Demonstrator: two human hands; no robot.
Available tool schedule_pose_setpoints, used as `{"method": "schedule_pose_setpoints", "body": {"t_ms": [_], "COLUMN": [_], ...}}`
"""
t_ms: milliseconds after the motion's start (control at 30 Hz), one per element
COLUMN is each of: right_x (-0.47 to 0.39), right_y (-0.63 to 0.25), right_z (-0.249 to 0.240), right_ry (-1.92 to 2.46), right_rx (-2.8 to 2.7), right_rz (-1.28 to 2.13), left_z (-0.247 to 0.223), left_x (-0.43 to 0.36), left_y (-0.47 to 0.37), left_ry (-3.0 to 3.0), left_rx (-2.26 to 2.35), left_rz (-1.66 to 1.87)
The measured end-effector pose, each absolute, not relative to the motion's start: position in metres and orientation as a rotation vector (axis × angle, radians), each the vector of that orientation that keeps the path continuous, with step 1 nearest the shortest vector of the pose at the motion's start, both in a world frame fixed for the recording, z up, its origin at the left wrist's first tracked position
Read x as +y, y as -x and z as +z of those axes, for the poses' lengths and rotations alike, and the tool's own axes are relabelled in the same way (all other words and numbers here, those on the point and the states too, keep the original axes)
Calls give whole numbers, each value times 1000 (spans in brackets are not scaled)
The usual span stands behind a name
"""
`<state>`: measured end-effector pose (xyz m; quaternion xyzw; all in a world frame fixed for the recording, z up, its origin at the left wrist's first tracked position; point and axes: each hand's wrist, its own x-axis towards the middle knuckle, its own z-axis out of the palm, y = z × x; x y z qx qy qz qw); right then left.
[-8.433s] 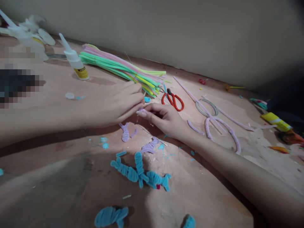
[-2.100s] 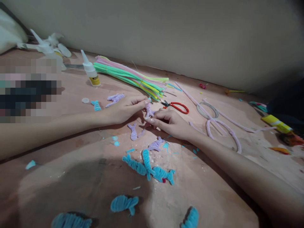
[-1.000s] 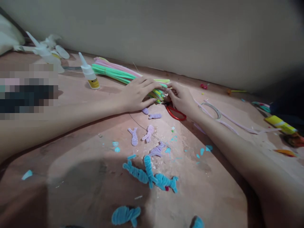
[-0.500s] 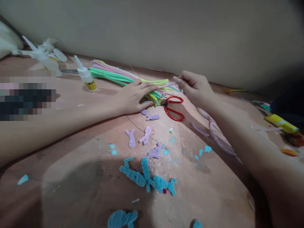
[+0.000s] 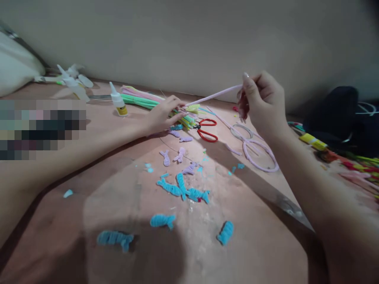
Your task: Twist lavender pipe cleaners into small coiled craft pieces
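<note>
Scuffed and pinkish-brown, the desk spreads across the scene. On its near part lie three separate turquoise fuzzy fish-shaped pieces, at left, middle and right. Behind them, a cluster of turquoise fuzzy fish lies in the middle. Farther back are small lilac fuzzy fish shapes, then red-handled metal scissors, handles spread, with a flat grey ring to their right. The left hand rests over the right end of a long green, pink and yellow pipe-cleaner bundle; whether its grip is closed cannot be told. Raised at right, the right hand has a narrow grip, pinching a slender lilac pipe cleaner that slants down toward the left hand. Far back rises a plain grey wall.
</note>
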<state>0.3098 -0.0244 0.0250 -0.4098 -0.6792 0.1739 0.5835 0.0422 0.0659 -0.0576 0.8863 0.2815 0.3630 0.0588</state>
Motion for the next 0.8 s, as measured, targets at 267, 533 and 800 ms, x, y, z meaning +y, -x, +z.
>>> {"method": "schedule_pose_setpoints", "body": {"t_ms": [267,533,800], "right_x": [-62,-80,-106], "right_y": [-283,-271,-316], "right_z": [64,89,117], "right_ry": [961,831,902], "right_rx": [-1616,-1535,-1366], "right_rz": [347,120,161], "left_z": [2,1,-5], "left_x": [60,32,-11], "left_y": [-52,-52,-34], "left_ry": [-2481,-2860,-3020], "left_rx": [1001,1366,1061], "left_rz": [1081,637,826]}}
